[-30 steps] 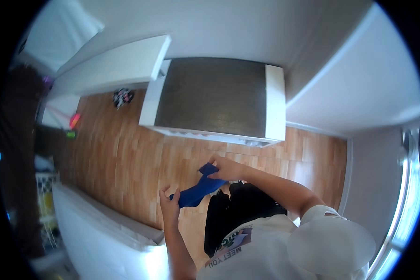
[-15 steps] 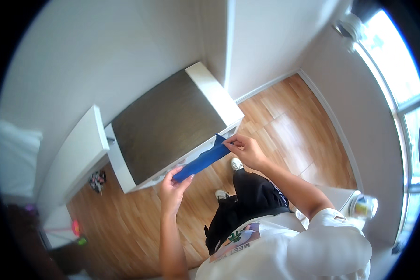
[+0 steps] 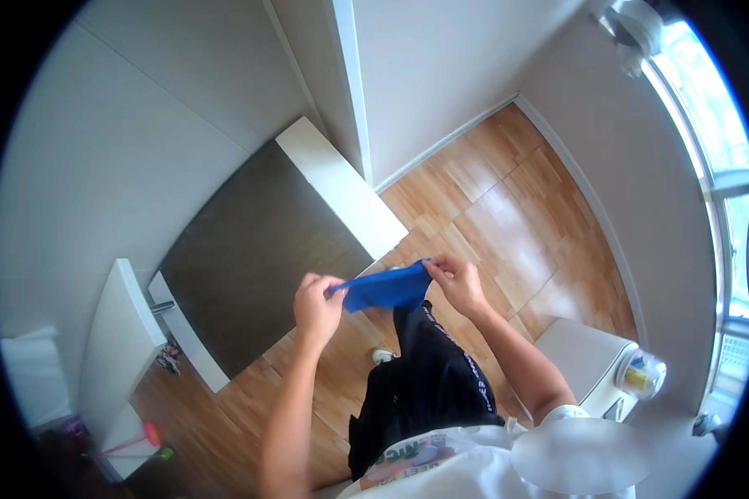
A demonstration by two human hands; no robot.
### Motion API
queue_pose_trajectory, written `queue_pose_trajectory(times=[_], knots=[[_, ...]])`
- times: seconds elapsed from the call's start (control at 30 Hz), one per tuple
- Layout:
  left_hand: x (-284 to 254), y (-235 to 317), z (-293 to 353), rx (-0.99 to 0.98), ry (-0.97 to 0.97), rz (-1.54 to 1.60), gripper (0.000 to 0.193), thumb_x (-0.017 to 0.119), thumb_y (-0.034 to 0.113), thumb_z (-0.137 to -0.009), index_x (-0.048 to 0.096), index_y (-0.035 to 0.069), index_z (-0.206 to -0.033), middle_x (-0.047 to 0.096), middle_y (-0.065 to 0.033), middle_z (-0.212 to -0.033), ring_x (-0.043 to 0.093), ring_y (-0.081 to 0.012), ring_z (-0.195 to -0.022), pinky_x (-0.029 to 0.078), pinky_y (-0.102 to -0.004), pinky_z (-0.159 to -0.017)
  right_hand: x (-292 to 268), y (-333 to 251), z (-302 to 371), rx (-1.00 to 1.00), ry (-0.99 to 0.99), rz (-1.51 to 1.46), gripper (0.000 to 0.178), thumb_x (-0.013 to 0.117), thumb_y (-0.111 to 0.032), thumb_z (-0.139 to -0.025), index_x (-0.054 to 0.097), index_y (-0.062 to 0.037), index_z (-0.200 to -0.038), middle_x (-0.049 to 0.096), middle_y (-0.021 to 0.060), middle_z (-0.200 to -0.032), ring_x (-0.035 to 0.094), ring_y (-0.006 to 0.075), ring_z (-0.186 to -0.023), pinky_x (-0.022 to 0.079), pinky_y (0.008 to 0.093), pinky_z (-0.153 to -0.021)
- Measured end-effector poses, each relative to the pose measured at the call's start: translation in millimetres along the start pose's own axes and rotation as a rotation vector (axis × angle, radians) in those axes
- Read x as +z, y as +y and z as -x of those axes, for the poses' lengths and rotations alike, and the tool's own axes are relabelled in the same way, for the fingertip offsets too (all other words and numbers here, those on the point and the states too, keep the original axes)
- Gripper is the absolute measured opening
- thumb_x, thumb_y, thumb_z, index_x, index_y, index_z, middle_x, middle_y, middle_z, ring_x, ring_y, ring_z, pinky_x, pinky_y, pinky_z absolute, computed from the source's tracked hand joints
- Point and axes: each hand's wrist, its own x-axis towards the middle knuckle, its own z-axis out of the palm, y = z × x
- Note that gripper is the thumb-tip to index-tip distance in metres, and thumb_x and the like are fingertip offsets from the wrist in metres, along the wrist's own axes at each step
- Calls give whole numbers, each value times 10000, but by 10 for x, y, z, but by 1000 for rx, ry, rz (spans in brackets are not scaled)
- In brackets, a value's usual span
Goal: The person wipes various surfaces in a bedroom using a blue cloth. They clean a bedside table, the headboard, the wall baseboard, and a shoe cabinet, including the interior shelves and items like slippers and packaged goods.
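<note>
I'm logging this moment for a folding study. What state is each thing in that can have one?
Blue cloth: held up off the floor, stretched between both hands.
Left hand: shut, pinching the cloth's left end.
Right hand: shut, pinching the cloth's right corner.
Dark-topped white cabinet: top bare.
Clear container: resting on the white unit.

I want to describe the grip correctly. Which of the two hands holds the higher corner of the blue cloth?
The right hand. It pinches the blue cloth at its upper corner, on the window side, while the left hand grips the lower end, nearer the dark-topped cabinet.
</note>
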Motion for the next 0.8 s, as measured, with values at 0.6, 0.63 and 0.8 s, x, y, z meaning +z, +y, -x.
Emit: queue_pose_trajectory(times=[0.6,0.63,0.8], knots=[[1484,-703,-1723,-18,237,129,285,574,-44,-743,638,113,-972,491,-134,-1074,481,-301,-1028,421,-355,-858,661,1193,-1994,178,-280,-18,432,493,-310,-886,427,-100,-1257,296,186,-1374,277,298,-1282,252,353,-1021],[1509,-728,-1681,-32,294,173,313,566,-39,-754,616,119,-1020,491,-137,-1073,482,-299,-1029,418,-356,-862,841,1231,-2077,205,-305,-167,465,492,-303,-890,388,-92,-1291,312,198,-1362,294,307,-1274,274,354,-1009],[1580,-745,-1316,-108,499,230,375,536,3,-812,498,42,-1184,508,-150,-1062,539,-281,-934,440,-334,-817,1466,1258,-2441,-48,-333,102,536,403,-362,-922,267,-61,-1344,406,201,-1291,390,277,-1201,295,324,-986]])
